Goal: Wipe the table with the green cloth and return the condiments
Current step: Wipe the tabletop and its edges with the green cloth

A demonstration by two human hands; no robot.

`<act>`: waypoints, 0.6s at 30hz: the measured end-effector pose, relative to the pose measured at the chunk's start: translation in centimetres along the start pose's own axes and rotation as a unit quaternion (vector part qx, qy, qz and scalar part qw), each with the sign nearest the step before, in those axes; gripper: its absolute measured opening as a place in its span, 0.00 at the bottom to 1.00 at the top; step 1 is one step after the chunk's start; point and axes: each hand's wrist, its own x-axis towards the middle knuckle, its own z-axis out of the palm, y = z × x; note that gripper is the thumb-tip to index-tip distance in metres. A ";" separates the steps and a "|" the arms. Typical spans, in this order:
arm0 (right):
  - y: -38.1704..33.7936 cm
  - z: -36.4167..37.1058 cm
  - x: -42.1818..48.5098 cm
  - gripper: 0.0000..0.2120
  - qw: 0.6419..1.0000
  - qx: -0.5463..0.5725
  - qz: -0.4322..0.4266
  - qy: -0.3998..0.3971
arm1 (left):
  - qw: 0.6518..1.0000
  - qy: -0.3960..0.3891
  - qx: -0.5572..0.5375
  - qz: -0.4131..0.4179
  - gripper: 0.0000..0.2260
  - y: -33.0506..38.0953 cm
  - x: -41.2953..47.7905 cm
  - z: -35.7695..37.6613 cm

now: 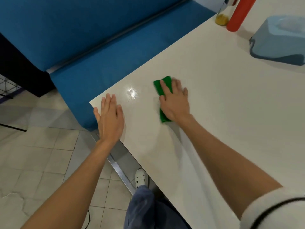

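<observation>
A folded green cloth (162,87) lies on the white table (222,90), a little in from the near left corner. My right hand (175,100) presses flat on top of it, fingers spread and straight; the cloth shows at both ends of the hand. My left hand (109,119) rests flat on the table's left corner, fingers straight, holding nothing. At the far edge stand a red condiment bottle (239,13) and a clear bottle with yellow contents (222,18), side by side.
A light blue tissue box (279,40) sits at the far right of the table. A wet, shiny patch (131,93) lies between my hands. A blue bench seat (102,52) runs along the table's left side. Tiled floor and my white shoe (141,177) are below.
</observation>
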 end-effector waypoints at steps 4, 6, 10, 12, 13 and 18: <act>-4.7 2.3 -6.1 0.29 0.984 0.032 -0.176 -0.022 | 0.999 0.033 -0.020 -0.014 0.22 0.2 1.2 -0.6; -3.8 2.4 -9.7 0.28 0.957 0.036 -0.283 -0.057 | 0.999 0.027 -0.021 -0.014 0.22 -0.1 2.4 -0.9; 2.0 0.4 -10.0 0.26 0.902 0.028 -0.415 -0.116 | 0.999 0.014 0.026 -0.018 0.23 -1.6 4.6 -1.0; 4.3 -0.4 -6.9 0.26 0.918 0.022 -0.381 -0.105 | 0.999 0.010 0.035 -0.035 0.23 -2.6 5.4 -1.0; 5.2 -0.8 -5.0 0.25 0.932 0.013 -0.348 -0.098 | 0.999 0.010 0.022 -0.037 0.22 -2.9 5.5 -1.0; 4.7 -1.8 4.7 0.27 0.990 0.011 -0.140 -0.028 | 0.992 0.019 -0.108 -0.055 0.16 -2.5 5.1 -1.1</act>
